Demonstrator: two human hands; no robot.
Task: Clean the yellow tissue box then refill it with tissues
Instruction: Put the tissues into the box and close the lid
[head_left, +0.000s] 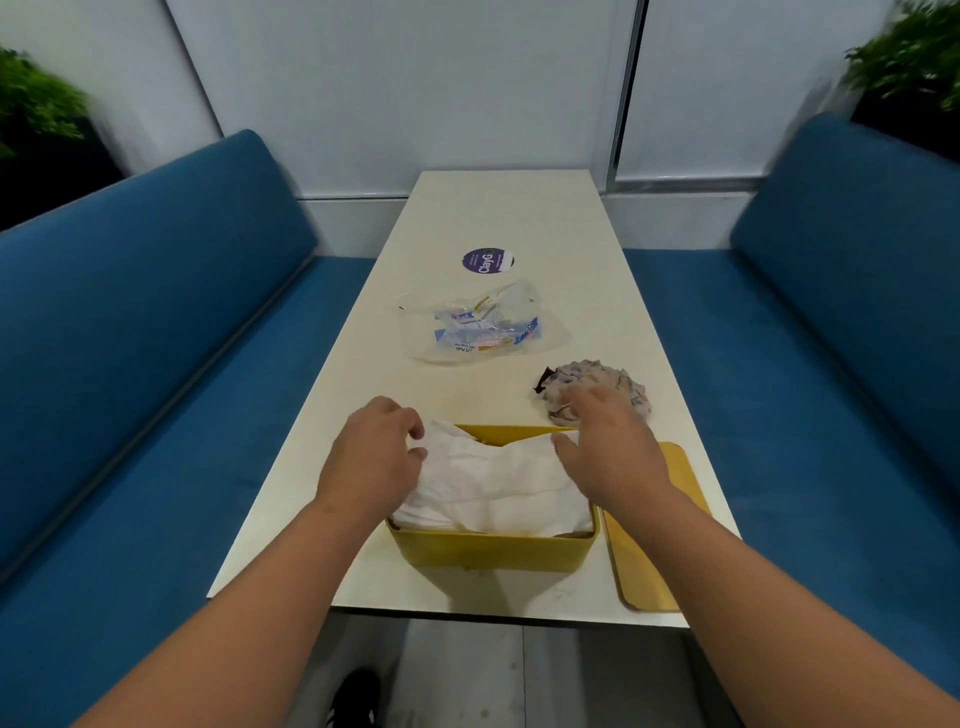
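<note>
We see through one wide-angle camera worn on the head, looking forward and down along the table (519, 218) from its near end. It sits close above both forearms, and the wide lens bends the blue benches (156, 291) outward at either side.

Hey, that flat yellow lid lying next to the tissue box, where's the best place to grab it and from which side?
Probably the near end of the yellow lid, which seems to reach the table edge. It lies flat, leaving little to grip from above. Come from the near right: the yellow tissue box hugs its left side, and the right hand is nearest.
</note>
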